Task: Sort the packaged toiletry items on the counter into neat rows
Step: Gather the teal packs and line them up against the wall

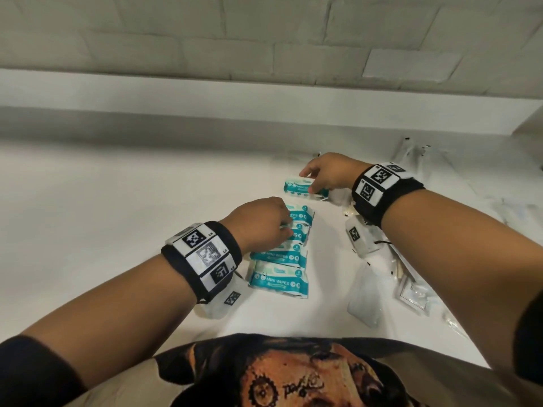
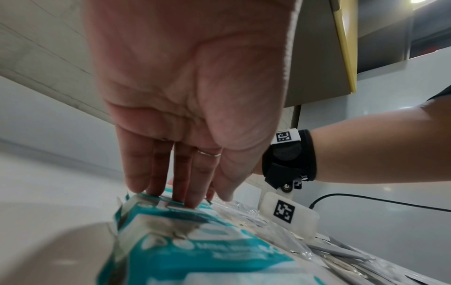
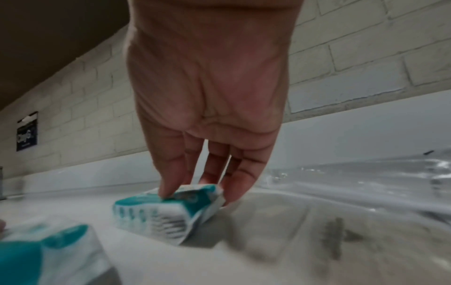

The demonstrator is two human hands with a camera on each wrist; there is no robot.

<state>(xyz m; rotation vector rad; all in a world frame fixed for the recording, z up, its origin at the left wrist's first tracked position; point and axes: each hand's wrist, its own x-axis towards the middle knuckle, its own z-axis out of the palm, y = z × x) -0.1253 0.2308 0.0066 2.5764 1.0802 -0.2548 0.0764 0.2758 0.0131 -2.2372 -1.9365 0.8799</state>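
Several teal-and-white mini wipes packs lie in a column on the white counter (image 1: 117, 215); the nearest pack (image 1: 279, 280) faces me. My left hand (image 1: 286, 227) rests straight fingers (image 2: 187, 192) on top of a pack in the middle of the column (image 1: 301, 233), pressing down without gripping. At the far end of the column my right hand (image 1: 313, 182) pinches another mini wipes pack (image 1: 295, 188) between thumb and fingers. The right wrist view shows that pack (image 3: 165, 212) tilted, one end raised off the counter.
Clear plastic packets (image 1: 364, 292) and flat sachets (image 1: 414, 289) lie scattered on the right of the counter, with more clear wrappers (image 1: 417, 154) at the back right. A low white ledge (image 1: 264, 113) and a tiled wall close off the back.
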